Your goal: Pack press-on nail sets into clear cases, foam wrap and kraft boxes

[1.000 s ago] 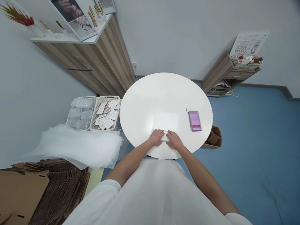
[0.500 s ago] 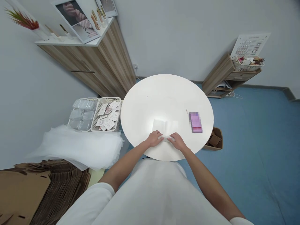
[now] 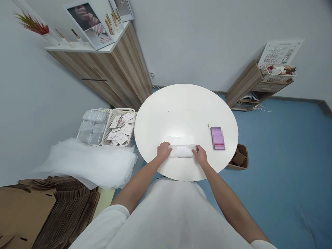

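Head view: the white wrap (image 3: 182, 151) lies on the round table (image 3: 186, 110), near the edge closest to the wearer. The left hand (image 3: 164, 151) grasps its left end between thumb and fingers; the right hand (image 3: 200, 154) grasps its right end likewise.

Risks, as judged: uneven tension between the hands could skew the wrap or wrinkle it. Releasing one end early could let a fold spring loose, since the material appears light and thin. Excess pull could tear it. The purple object (image 3: 218, 139), blurred, sits clear of the right hand; a wide sweep could knock it.

Orientation: the long axis runs left to right, across the wearer's front. No distinct leading end can be told.
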{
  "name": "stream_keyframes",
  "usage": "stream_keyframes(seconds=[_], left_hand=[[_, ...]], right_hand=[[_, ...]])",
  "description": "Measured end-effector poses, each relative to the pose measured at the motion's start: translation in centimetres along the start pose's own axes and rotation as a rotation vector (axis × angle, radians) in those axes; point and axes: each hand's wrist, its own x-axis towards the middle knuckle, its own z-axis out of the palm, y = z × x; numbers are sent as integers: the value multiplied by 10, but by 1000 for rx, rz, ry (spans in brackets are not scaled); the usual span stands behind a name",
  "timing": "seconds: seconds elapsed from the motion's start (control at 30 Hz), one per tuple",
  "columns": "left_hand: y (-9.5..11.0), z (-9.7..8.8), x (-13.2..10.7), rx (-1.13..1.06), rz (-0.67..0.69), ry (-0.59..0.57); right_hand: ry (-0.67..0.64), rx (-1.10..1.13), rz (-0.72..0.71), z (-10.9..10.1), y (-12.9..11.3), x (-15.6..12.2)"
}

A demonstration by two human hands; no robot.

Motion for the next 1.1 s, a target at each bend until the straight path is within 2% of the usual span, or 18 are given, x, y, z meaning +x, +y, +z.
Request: stream_keyframes(seconds=[0.07,0.13,0.2,0.27,0.37,0.5,0.63,0.7,0.87,0.97,1.1], left_hand=[[2,0,-6,13,41,98],[6,2,-15,4,183,159],[13,7,-23,-2,361,125],[20,15,-30,22,467,42],[25,25,-36,76,477,-27],[21,30,-39,117,495,-47],[18,28,-40,144,540,-56],[21,28,-40,152,562,-58],[35,34,-40,118,654,-85],[41,36,-41,110,670,-101],[43,34,-46,91,656,-92]], right_hand=[[115,44,-5,4,5,-4],[174,90,-6,9,8,-10],[167,134,-17,16,7,-17],[138,155,-27,24,4,-23],[109,217,25,34,-3,-27],[114,450,149,35,-8,-22],[-62,522,220,24,-8,-16],[-99,521,230,17,-6,-16],[-63,550,252,5,0,-22],[-83,589,242,4,-4,-25],[-176,655,190,8,-13,-27]])
